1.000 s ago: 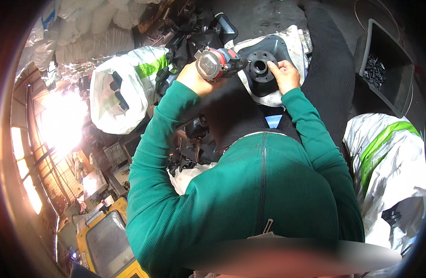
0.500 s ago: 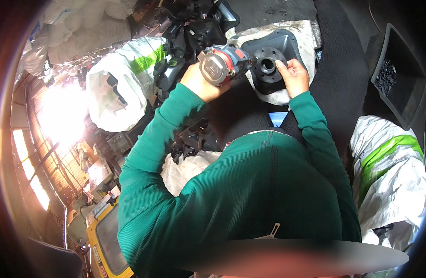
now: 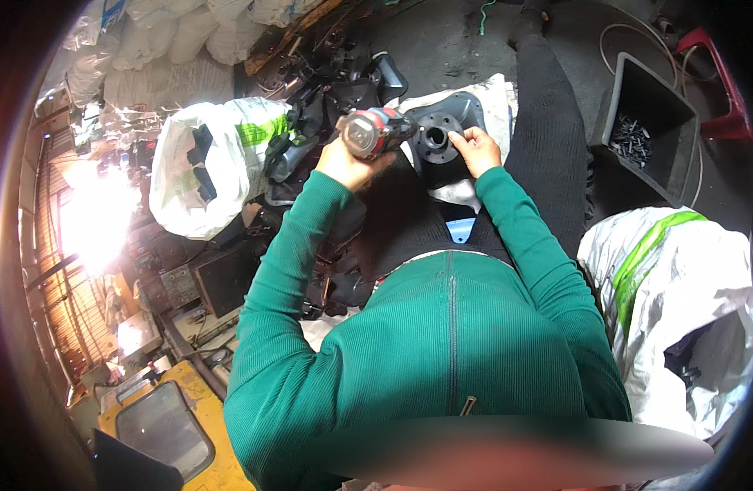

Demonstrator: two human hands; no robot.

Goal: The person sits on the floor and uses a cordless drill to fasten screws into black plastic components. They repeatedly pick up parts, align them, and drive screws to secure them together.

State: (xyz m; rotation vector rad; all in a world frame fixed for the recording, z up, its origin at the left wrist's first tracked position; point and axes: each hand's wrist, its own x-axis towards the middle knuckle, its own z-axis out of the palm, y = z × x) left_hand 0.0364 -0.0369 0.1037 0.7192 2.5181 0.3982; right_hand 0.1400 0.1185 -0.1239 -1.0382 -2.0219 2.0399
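My left hand [image 3: 348, 166] is closed round the grip of a red and grey cordless drill [image 3: 366, 134]. The drill's nose points right, at the left edge of a black round flange [image 3: 436, 154] with a raised central collar and several holes around it. That flange sits on a black housing with a wide, squarish base [image 3: 468, 105], which lies on a white sheet [image 3: 499, 94] between my legs. At the flange's right side my right hand [image 3: 479, 153] has thumb and fingers pinched close to the collar. What lies between its fingertips is too small to make out.
A black bin [image 3: 650, 176] with small dark pieces stands at right, beside a red stool [image 3: 714, 86]. White sacks with green stripes lie left [image 3: 170, 184] and right [image 3: 605, 245]. Black parts [image 3: 339, 98] are heaped beyond my left hand. A yellow-framed machine [image 3: 225, 425] is at lower left.
The view has shifted, so drill, flange and both hands appear further left and slightly lower. The drill stays beside the flange, and the right hand keeps its pinch there.
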